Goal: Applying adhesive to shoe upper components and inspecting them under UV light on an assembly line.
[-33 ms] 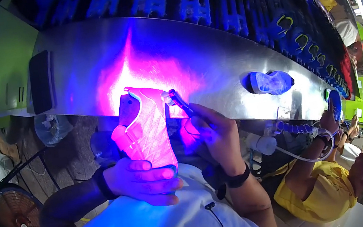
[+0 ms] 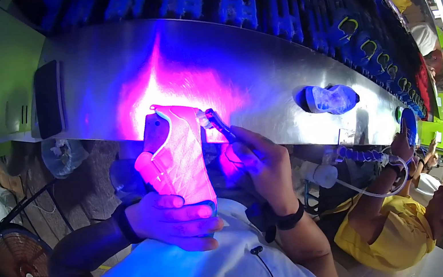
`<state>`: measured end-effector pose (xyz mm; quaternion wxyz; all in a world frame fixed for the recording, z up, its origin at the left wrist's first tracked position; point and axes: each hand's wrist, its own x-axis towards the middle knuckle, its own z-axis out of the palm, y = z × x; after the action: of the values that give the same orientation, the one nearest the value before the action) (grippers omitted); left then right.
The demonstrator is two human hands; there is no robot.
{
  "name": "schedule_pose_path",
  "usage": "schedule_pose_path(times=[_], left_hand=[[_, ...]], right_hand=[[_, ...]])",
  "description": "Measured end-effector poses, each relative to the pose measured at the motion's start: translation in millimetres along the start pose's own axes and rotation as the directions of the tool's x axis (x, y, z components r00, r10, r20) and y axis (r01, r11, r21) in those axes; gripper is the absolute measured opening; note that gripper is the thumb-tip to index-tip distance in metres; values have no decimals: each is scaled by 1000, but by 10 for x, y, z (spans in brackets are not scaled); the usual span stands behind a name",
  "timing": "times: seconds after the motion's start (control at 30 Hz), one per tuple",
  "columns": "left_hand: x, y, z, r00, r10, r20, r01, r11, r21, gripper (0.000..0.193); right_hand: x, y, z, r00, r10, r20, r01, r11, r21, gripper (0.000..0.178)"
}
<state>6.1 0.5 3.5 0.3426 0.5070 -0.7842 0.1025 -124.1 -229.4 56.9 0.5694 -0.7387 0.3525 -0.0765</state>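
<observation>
Left hand (image 2: 179,221): grip curled round lower end of pink-lit shoe (image 2: 181,156), at near edge of metal table (image 2: 257,69). Right hand (image 2: 266,166): grip clenched on dark-handled brush (image 2: 220,125), head at shoe's upper right edge.

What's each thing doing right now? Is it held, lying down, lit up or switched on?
Shoe: held, lit bright pink
Left grip: closed around the shoe's lower end
Brush-like tool: held beside the shoe; touching or not, can't tell
Right grip: closed on the tool
Blue shoe-shaped thing: lying on the metal table, not held
Fan: standing; spinning or not, can't tell
</observation>
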Motion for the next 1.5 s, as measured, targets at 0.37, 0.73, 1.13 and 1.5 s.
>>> schedule_pose_path(times=[0.37,0.73,1.13,1.5], left_hand=[[-16,167,202,956,-184,-226,186,982,-13,50],[-79,170,92,973,-227,-52,221,971,-95,50],[66,52,96,953,-247,-173,263,961,79,61],[494,-19,2,861,-501,-85,507,860,66,68]], right_hand=[[-466,260,193,994,104,25,-107,960,258,34],[-129,121,225,996,13,-91,-3,994,107,33],[-554,-54,-115,996,-37,77,33,998,59,32],[-698,-388,-331,988,-156,1,156,988,-11,33]])
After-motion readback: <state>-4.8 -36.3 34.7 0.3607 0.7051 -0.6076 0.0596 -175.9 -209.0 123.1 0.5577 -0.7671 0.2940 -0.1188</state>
